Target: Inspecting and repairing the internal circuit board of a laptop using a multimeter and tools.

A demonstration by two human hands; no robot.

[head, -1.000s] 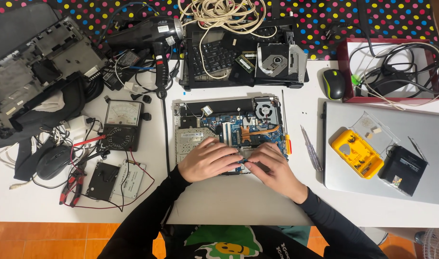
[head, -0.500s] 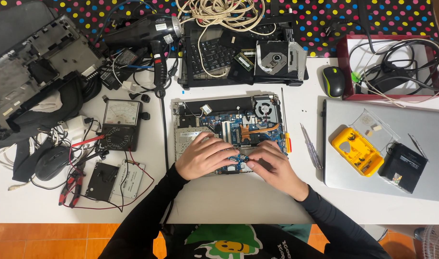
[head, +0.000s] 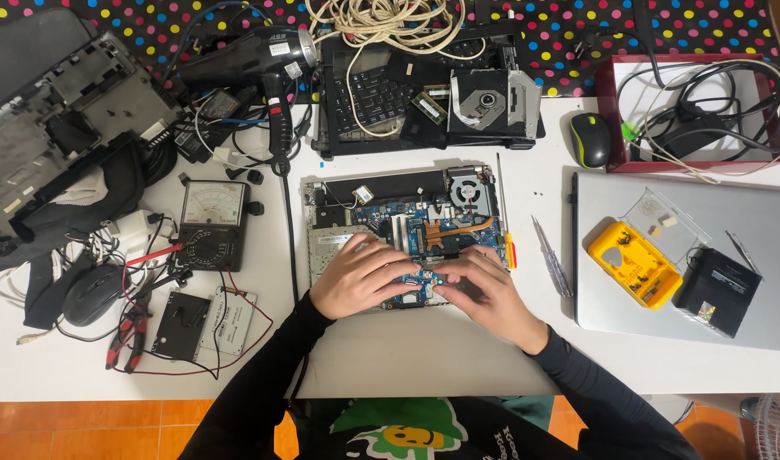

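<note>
Laptop motherboard [head: 424,230], blue and bared inside its opened silver chassis [head: 322,247], lay at the middle of the white table [head: 407,358]. Both hands rested on its near edge: the left hand [head: 360,277] lay flat with fingers loosely spread, and the right hand [head: 484,290] pressed its fingertips [head: 445,274] down on the board, pinching nothing visible. Right of the chassis lay a red-handled screwdriver [head: 504,221]; left of it stood an analog multimeter [head: 211,223].
</note>
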